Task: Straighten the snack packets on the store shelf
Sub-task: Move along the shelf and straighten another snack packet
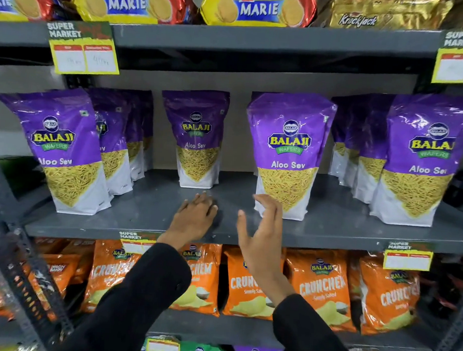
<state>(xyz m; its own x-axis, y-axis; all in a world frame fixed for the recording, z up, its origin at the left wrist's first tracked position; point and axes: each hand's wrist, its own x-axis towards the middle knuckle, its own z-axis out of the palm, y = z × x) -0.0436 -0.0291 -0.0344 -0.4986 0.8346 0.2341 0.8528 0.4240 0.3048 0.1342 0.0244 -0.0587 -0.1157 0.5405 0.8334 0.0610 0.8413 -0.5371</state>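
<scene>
Purple Balaji Aloo Sev packets stand upright on the grey middle shelf. One packet stands alone set back near the rear. A front packet stands right of centre. My left hand rests flat on the bare shelf just in front of the set-back packet, holding nothing. With fingers spread and empty, my right hand hovers at the lower left corner of the front packet; whether it touches is unclear. More packets stand in a left row and a right row.
Orange Crunchem chip bags fill the shelf below. Yellow Marie biscuit packs lie on the shelf above. Price tags hang from the shelf edges. A perforated metal upright runs down the left side.
</scene>
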